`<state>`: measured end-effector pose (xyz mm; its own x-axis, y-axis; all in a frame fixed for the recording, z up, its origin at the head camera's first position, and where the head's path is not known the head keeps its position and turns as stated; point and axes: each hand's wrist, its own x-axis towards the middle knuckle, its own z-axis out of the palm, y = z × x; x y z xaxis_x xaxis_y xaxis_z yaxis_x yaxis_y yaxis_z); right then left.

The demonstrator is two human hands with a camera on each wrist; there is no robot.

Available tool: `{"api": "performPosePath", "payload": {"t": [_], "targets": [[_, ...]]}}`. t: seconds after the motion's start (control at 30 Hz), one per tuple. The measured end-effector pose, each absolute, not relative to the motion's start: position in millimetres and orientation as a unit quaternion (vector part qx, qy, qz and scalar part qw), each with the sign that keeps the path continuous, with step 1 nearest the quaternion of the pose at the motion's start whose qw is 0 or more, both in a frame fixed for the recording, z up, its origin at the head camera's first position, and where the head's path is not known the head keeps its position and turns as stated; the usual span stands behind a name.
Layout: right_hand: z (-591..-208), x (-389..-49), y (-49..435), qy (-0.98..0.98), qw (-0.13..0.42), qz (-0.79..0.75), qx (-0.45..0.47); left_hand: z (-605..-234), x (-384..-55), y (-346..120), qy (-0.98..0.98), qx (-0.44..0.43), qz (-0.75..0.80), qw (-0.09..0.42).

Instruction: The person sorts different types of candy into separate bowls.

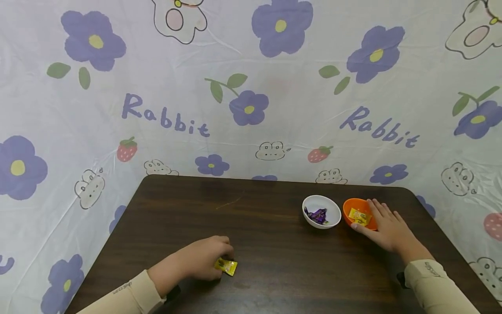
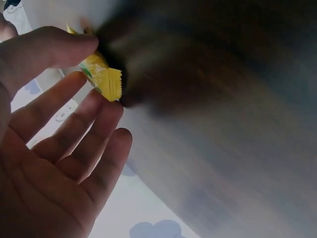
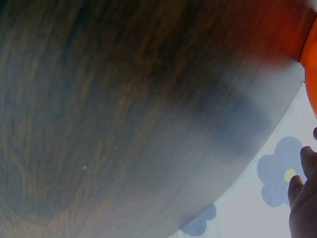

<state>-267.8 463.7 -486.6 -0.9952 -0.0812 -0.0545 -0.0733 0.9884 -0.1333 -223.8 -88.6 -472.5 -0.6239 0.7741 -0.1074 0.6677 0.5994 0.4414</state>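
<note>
In the head view my left hand (image 1: 204, 258) is low over the table, left of centre, and pinches a small yellow wrapped candy (image 1: 227, 266). The left wrist view shows the candy (image 2: 104, 79) between thumb and fingertips, its crimped wrapper end sticking out. My right hand (image 1: 392, 226) rests against the right side of an orange bowl (image 1: 372, 223), thumb at the near side and fingers extended along the far rim. Yellow candies (image 1: 358, 216) lie inside that bowl. Only fingertips (image 3: 308, 161) and a slice of the bowl show in the right wrist view.
Beside the orange bowl, on its left, stands a white bowl (image 1: 333, 213) with purple-wrapped candies (image 1: 317, 216). Both are on a dark wooden table (image 1: 266, 244). A sheet printed with flowers and rabbits (image 1: 290, 87) hangs behind the table's far edge.
</note>
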Motion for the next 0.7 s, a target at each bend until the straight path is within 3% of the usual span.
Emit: {"api": "performPosePath", "payload": {"t": [0.7], "targets": [[-493.0,-271.5,468.6,0.996,0.028,-0.073,-0.032,-473.6,-219.2,-54.0,0.865,0.447,0.177,0.142]]}}
